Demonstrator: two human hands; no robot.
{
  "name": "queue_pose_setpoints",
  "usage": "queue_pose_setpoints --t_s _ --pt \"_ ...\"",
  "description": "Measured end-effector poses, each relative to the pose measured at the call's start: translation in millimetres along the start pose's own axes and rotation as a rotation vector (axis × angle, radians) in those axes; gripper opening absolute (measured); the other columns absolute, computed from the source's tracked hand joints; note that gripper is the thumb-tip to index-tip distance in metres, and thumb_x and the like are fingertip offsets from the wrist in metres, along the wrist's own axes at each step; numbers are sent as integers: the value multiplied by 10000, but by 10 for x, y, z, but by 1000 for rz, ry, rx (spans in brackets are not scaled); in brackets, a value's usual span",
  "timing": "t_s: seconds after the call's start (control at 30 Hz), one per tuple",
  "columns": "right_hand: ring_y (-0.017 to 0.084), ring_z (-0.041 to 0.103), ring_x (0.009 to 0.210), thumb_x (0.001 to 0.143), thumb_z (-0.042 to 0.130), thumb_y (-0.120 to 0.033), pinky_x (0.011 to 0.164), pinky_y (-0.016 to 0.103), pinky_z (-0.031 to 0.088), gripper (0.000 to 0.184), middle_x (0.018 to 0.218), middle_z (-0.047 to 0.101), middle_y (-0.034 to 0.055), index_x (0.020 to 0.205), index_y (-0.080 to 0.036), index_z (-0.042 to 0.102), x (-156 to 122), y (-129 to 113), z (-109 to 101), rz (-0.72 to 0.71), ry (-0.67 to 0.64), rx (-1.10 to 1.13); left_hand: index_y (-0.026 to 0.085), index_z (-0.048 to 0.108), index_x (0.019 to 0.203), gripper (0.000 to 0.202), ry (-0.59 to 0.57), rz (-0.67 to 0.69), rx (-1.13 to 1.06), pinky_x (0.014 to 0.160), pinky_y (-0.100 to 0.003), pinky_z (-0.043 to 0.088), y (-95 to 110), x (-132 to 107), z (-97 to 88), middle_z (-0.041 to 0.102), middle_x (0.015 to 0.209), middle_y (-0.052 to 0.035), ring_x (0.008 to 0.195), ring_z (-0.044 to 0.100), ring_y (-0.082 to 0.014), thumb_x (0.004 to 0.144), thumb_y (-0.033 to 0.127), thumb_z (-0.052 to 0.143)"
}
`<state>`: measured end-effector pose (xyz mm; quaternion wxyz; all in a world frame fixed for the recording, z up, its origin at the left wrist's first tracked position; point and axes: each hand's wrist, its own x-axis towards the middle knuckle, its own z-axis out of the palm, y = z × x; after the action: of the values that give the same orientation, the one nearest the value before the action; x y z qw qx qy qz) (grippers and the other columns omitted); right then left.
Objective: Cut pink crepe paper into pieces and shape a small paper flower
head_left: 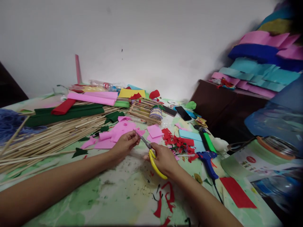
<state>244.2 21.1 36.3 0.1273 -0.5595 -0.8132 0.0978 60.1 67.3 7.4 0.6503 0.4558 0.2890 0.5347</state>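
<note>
My right hand (163, 158) grips a pair of scissors (153, 161) with yellow handles, its grey blades pointing up and left. At the blade tips, my left hand (126, 143) is closed in a pinch; whatever sits between its fingertips is too small to make out. Just behind my left hand lie cut pieces of pink paper (118, 130). A pile of red scraps (177, 140) with dark green bits is to the right of the blades. Thin red strips (169, 197) lie on the table nearer to me.
Long wooden sticks (63, 134) and dark green paper (71, 113) cover the left side. A stick frame (142, 110) stands at the back. To the right are a blue glue gun (208, 164), a red sheet (238, 192), a phone (183, 113) and a large jar (251, 157).
</note>
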Motion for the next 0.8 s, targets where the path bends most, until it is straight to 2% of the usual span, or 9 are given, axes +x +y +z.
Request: queue_pose_setpoints --t_s 0.17,0.37,0.6,0.8 --pt "136 507 601 820 469 -590 515 234 186 393 719 615 13 874 -212 561 2 2 -5 25 -34 16 141 617 663 173 1 -7 50 546 -188 348 17 64 -67 532 585 12 562 446 -88 688 280 718" --pt "143 523 616 831 453 -589 522 231 202 393 721 628 17 856 -215 569 2 8 3 13 -33 45 154 651 746 150 -61 -52 177 464 -186 284 39 113 -202 515 580 17 502 409 -80 714 295 692" --pt "153 557 667 818 483 -593 532 226 222 399 749 643 27 859 -210 588 11 4 -6 40 -75 35 149 631 640 193 -101 -113 292 448 -193 313 51 203 -358 518 537 15 470 424 -88 673 320 715" --pt "154 572 662 849 452 -565 529 228 233 382 740 648 28 865 -208 586 44 28 0 43 -59 1 152 626 655 225 -76 -123 320 464 -186 356 47 180 -332 560 567 9 487 467 -89 662 354 726"
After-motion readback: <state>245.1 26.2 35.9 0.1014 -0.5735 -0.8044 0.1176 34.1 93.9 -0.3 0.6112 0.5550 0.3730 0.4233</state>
